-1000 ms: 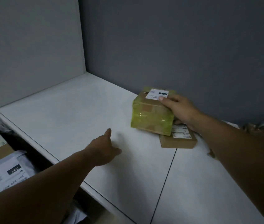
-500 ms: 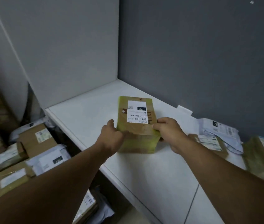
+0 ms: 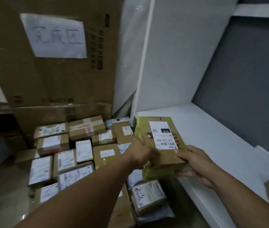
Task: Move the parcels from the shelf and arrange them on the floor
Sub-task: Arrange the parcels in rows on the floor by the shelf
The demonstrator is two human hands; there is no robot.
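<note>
Left hand (image 3: 141,153) and right hand (image 3: 194,163) grip a yellow-taped parcel (image 3: 161,145) at the shelf (image 3: 212,129) edge, above floor parcels (image 3: 64,155).

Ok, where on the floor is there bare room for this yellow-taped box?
Bare floor shows left of the labelled cardboard parcels, which are packed edge to edge up to the big brown carton. The strip under the white shelf is crowded too. Both hands, left and right, hold the yellow-taped box.

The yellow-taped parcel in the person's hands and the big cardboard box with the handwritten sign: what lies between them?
In the head view, rows of labelled parcels on the floor fill that stretch.
</note>
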